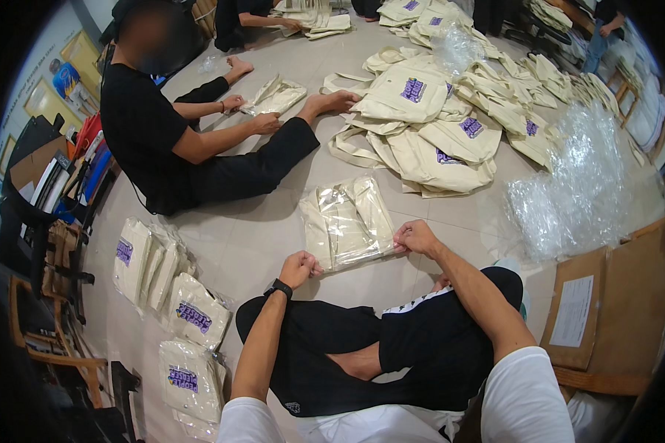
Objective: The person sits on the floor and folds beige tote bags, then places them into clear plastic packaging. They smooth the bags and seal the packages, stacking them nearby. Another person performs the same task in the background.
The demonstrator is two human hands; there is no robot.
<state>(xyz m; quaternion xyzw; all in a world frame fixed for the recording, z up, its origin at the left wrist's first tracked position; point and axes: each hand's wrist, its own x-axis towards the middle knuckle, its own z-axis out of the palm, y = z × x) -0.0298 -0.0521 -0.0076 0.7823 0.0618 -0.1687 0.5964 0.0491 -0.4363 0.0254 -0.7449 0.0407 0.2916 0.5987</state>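
A folded cream canvas tote bag in a clear plastic sleeve [348, 224] lies on the tiled floor before me, its near edge towards my legs. My left hand [302, 268], with a black watch at the wrist, pinches the sleeve's near left corner. At the near right corner my right hand [417, 238] grips the plastic between thumb and fingers. Beyond it rises a loose heap of unwrapped canvas totes [402, 91] with purple prints. Packed totes in clear sleeves [191, 374] are stacked to my left.
Clear plastic sleeves [571, 183] lie piled at the right, near cardboard boxes [637, 299]. A co-worker in black [149, 133] sits on the floor at the upper left, both hands on another wrapped tote [277, 94]. Chairs [61, 354] stand along the left; more people are at the back.
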